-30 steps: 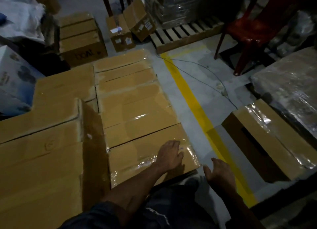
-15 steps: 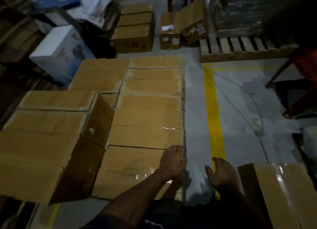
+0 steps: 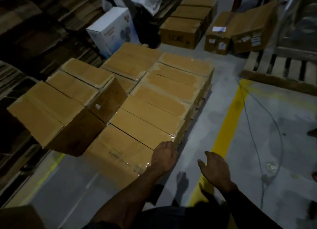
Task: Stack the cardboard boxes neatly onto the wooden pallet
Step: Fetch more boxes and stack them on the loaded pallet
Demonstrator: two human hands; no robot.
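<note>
While you lean over the stack, this is how it reads:
Left hand: your left hand (image 3: pixel 164 156) lies palm down on the near right corner of the nearest box (image 3: pixel 120 153), fingers relaxed over the edge, gripping nothing.
Right hand: your right hand (image 3: pixel 216 169) hovers over the grey floor (image 3: pixel 283 151) just right of that box, fingers loosely spread, touching nothing.
Stacked boxes: the lower row of boxes (image 3: pixel 164 98) runs away from you, taped tops flush, side by side; under their right edge slats of the wooden pallet (image 3: pixel 202 100) peek out.
Upper boxes: three more boxes (image 3: pixel 65 98) sit one layer up on the left.
Sticker: a small white label on the upper stack's dark side, too small to read.
White carton (image 3: pixel 112 30): stands beyond the stack, print blurred, with a picture that looks like a fan.
Far boxes: a brown box (image 3: pixel 180 35) shows dark lettering, unreadable; two labelled boxes (image 3: pixel 240 31) lean beside it, white stickers illegible.
Floor line: a yellow stripe (image 3: pixel 228 126) runs right of the pallet, a thin cable (image 3: pixel 257 108) crossing it.
Second pallet (image 3: pixel 281 71): far right.
</note>
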